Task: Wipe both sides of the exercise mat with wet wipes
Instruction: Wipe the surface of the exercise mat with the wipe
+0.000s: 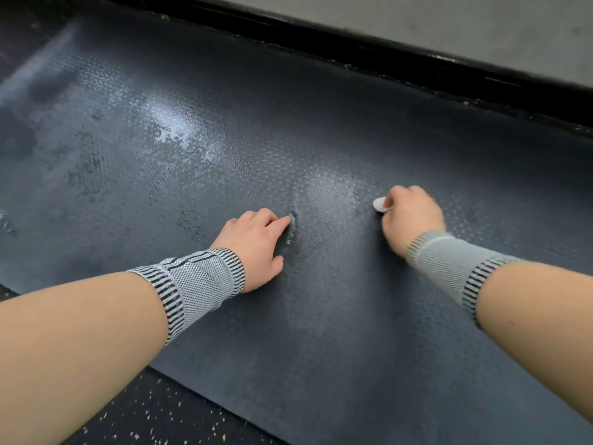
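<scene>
Floor (134, 422) is that dark rubber gym stuff with pale speckles all over, showing at the bottom left. Along the top there's a black baseboard (353, 49) running diagonally, with a plain grey wall (449, 24) above it.

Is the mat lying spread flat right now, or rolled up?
Spread flat: the mat covers the floor, with one small pucker at the left hand fingertips.

A gym: black speckled rubber floor (134, 412), dark baseboard (353, 49), and an exercise mat (321, 332).
</scene>
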